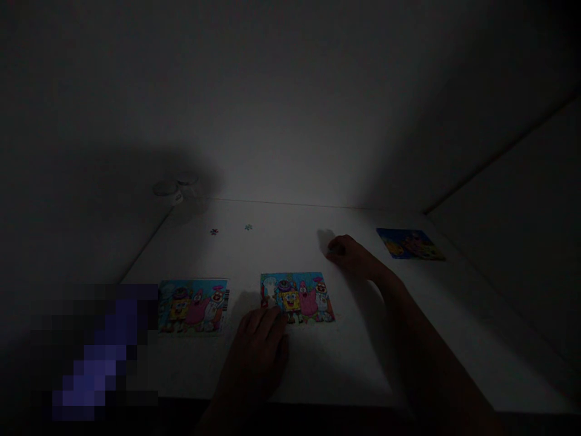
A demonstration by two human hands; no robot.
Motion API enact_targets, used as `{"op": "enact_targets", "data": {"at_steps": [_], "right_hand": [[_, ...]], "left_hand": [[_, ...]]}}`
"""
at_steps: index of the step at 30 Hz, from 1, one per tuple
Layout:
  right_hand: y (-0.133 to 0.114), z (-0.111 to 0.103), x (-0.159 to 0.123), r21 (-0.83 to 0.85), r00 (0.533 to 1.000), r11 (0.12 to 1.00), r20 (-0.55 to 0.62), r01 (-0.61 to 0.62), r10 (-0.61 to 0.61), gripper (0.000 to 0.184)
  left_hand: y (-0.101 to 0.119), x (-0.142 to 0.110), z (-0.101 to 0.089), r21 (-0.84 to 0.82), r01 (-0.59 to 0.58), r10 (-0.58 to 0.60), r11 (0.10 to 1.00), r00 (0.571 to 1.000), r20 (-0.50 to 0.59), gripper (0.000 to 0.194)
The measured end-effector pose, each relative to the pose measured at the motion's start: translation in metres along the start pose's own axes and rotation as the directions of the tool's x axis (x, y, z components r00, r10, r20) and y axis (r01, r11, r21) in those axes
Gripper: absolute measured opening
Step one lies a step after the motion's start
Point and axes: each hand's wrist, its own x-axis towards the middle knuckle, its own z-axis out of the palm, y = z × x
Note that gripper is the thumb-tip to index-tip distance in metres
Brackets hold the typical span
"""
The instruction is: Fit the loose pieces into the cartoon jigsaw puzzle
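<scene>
In the dim head view, my left hand (263, 333) lies palm down with its fingers stretched over the lower left corner of a cartoon picture (308, 297), which appears assembled as a puzzle. My right hand (349, 254) is above the white table beyond that picture's upper right corner, its thumb and fingers pinched together. Whatever is between those fingertips is too small and dark to make out. Left of my left hand is a matching cartoon picture card (193, 306) with a barcode strip on its right edge.
Two small star-shaped pieces, one dark pink (214, 231) and one teal (248, 227), lie toward the back. Clear jars with lids (167, 191) stand at the back left. A darker cartoon picture (411, 244) lies at the right. A wall (290, 133) closes off the far edge.
</scene>
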Motion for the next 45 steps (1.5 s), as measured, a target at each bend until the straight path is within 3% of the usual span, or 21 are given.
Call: {"op": "enact_targets", "data": {"at_steps": [3,9,15,21,29,34,39,45], "right_hand": [[-0.004,-0.001,0.000,0.069,0.999,0.998,0.036,-0.006,0.003,0.020],[-0.032,0.014,-0.002,0.468,0.984,0.882,0.177,-0.060,-0.027,0.028],[-0.060,0.034,-0.013,0.570,0.950,0.814,0.301,-0.109,-0.084,0.024],[-0.062,0.042,-0.015,0.620,0.930,0.775,0.345,-0.121,-0.131,0.018],[-0.061,0.046,-0.015,0.575,0.934,0.813,0.331,-0.090,-0.131,0.018],[-0.064,0.047,-0.013,0.506,0.978,0.862,0.194,-0.031,-0.079,0.023],[-0.054,0.049,-0.007,0.225,0.996,0.973,-0.075,0.052,-0.036,0.024],[-0.054,0.047,-0.005,-0.133,0.983,0.985,-0.137,0.108,-0.126,0.022]], "left_hand": [[0.000,0.000,0.000,-0.003,0.011,-0.011,1.000,1.000,0.010,0.028],[0.001,0.000,-0.003,-0.010,0.026,-0.026,1.000,0.999,0.020,0.028],[-0.001,-0.002,0.002,0.011,-0.006,0.006,1.000,1.000,0.001,0.028],[-0.002,-0.003,0.003,0.007,-0.015,0.015,1.000,1.000,0.008,0.028],[-0.002,-0.002,0.002,0.008,-0.014,0.014,1.000,1.000,0.006,0.028],[0.002,0.000,-0.001,-0.041,0.033,-0.032,0.999,0.999,0.011,0.026],[0.004,-0.001,-0.001,-0.049,0.045,-0.046,0.998,0.999,-0.018,0.026],[0.001,-0.005,0.010,-0.037,0.047,-0.050,0.998,0.996,-0.080,0.026]]}}
